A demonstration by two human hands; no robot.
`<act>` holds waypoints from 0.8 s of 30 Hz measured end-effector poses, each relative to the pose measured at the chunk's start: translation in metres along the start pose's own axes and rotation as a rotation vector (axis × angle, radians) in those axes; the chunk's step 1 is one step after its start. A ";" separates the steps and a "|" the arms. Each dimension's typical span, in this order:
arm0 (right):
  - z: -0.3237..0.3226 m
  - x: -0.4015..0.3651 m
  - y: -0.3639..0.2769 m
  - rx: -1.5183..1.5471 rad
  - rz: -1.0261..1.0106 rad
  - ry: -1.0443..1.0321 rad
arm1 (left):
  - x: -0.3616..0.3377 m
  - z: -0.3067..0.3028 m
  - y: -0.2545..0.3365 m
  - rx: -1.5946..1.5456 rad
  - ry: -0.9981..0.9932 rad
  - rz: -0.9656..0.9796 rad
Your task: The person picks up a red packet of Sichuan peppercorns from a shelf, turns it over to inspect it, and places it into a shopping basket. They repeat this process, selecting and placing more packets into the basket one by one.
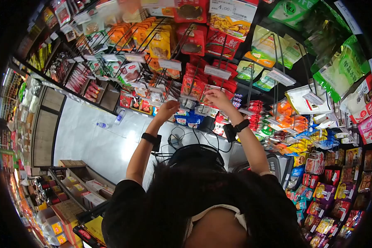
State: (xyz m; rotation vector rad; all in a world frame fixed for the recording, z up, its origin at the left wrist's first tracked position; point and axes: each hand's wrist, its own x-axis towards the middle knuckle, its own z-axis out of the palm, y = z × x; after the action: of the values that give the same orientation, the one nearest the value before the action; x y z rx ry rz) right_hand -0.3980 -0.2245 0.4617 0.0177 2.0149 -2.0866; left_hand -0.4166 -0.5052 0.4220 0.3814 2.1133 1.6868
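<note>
Both of my hands reach forward to a rack of hanging snack packets. My left hand (168,110) is curled, its fingers bent in, in front of the lower packets; what it holds, if anything, is too small to make out. To its right, my right hand (220,100) has its fingers drawn together beside the red packets (193,85); anything between the fingertips cannot be made out. A black strap with a small box sits on each wrist. Below the hands hang blue packets (190,119). A price tag holder (217,72) sticks out just above my right hand.
Metal hooks with yellow packets (160,41) and green packets (335,76) project overhead. A black basket-like container (197,156) with cables stands close to my body. Bottles (102,125) lie on the pale floor at left. Shelves of boxes (93,198) are at lower left.
</note>
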 end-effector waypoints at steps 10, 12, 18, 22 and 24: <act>-0.017 0.093 0.021 -0.050 -0.035 0.261 | 0.139 -0.022 0.006 0.082 0.230 0.314; -0.024 0.116 0.038 -0.001 -0.186 0.243 | 0.151 -0.026 0.023 0.145 0.226 0.467; -0.018 0.174 0.055 -0.474 -0.341 0.507 | 0.168 -0.032 0.053 -0.179 0.171 0.304; -0.002 0.178 0.013 -0.659 -0.526 0.542 | 0.180 -0.047 0.069 0.093 0.093 0.533; -0.003 0.194 0.015 -0.728 -0.558 0.600 | 0.188 -0.050 0.086 -0.309 0.045 0.232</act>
State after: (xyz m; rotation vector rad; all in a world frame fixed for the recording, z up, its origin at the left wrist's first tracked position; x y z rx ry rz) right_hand -0.5836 -0.2533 0.4129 -0.0606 3.3716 -1.5512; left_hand -0.6094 -0.4427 0.4883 0.5120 1.8525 2.1338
